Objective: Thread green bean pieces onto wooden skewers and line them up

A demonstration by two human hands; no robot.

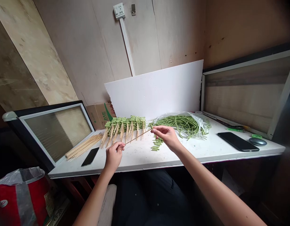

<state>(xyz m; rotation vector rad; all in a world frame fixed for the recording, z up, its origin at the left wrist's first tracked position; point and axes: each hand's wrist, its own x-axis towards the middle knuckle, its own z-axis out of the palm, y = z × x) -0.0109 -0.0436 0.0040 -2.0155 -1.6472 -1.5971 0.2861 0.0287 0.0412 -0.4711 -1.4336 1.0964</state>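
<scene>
My left hand point(114, 154) is closed round the lower end of a bamboo skewer point(137, 137), which slants up to the right. At its far end my right hand point(166, 135) pinches a short piece of green long bean point(151, 126) against the tip; whether the tip has gone through cannot be made out. Below the right hand lie several cut bean pieces point(155, 147) on the white table. Behind my hands, a stack of skewered bean pieces point(126, 123) has its bare sticks pointing toward me. Loose bamboo skewers point(83, 147) lie in a bundle at the left.
An open plastic bag of whole long beans point(182, 124) lies at the back right. Phones lie at the left point(90, 156) and right point(236, 141), the right one near a computer mouse point(258, 142). A white foam board point(156, 89) and a cardboard box point(100, 115) stand behind.
</scene>
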